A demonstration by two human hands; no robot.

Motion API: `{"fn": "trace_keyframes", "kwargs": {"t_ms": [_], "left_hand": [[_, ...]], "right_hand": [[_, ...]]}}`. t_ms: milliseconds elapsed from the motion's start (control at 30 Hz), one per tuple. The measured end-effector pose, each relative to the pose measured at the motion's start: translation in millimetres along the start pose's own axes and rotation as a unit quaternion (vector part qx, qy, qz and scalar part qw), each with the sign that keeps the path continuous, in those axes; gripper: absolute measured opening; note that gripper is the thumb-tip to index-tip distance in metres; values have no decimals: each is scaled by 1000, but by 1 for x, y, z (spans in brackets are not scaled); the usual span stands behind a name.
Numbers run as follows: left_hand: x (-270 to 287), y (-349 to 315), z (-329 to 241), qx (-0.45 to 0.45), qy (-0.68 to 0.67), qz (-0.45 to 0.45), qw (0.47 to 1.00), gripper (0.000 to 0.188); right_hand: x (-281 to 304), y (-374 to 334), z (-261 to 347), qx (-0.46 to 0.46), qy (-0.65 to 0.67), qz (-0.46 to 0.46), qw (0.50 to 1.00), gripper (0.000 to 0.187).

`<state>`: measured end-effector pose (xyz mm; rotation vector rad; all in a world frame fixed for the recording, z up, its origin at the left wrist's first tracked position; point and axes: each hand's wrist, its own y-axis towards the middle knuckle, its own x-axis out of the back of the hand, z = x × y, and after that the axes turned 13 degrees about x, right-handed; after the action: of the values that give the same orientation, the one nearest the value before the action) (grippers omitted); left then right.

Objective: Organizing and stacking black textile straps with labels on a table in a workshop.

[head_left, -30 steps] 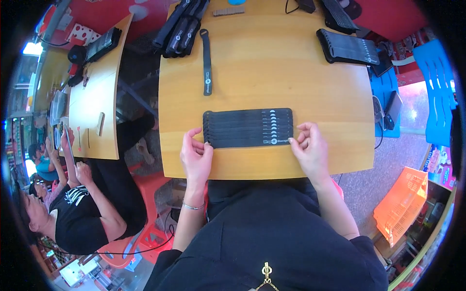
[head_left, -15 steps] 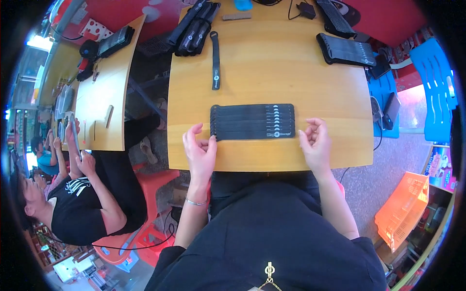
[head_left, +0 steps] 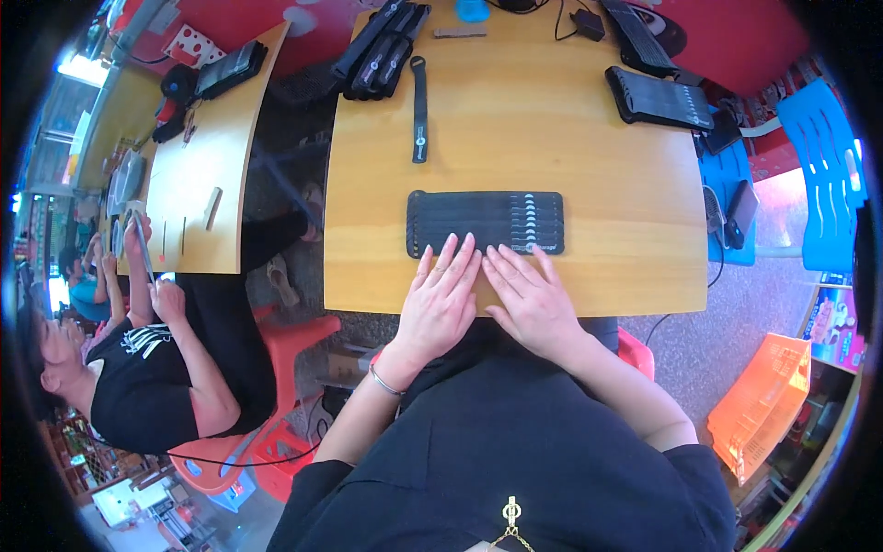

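Note:
A row of black fabric straps (head_left: 464, 217) with pale printing lies side by side on the wooden table (head_left: 607, 189), overlapped into a flat rectangle. My left hand (head_left: 440, 299) rests its outstretched fingers on the near edge of that row. Beside it, my right hand (head_left: 529, 299) also lies flat, its fingertips on the near edge further right. Nothing is held in either hand. A single black strap (head_left: 419, 110), rounded and holed at its far end, lies lengthwise beyond the row.
Bundled black straps (head_left: 382, 55) sit at the far left, with another bundle (head_left: 659, 97) at the far right. Blue chairs (head_left: 821, 175) stand to the right, above an orange crate (head_left: 762, 400). Another person (head_left: 166, 386) sits at a second table (head_left: 207, 166) on the left.
Both hands have come inward from the ends of the strap row and now lie flat, close together, on its near edge. The view has shifted slightly.

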<state>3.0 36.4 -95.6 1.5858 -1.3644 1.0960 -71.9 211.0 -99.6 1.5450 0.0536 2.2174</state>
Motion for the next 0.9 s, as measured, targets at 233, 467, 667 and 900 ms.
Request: {"fn": "trace_keyframes", "kwargs": {"t_ms": [233, 467, 667, 900], "left_hand": [[-2, 6, 7, -27, 19, 43, 999, 59], [-5, 4, 8, -24, 54, 47, 997, 70], [-7, 3, 6, -5, 12, 40, 999, 81], [0, 6, -7, 16, 44, 57, 997, 82]], "right_hand": [[-3, -5, -4, -32, -36, 33, 998, 68], [11, -28, -15, -89, -82, 58, 991, 69], [18, -45, -21, -120, -67, 47, 989, 72], [25, -43, -25, -125, -51, 51, 990, 72]]}}
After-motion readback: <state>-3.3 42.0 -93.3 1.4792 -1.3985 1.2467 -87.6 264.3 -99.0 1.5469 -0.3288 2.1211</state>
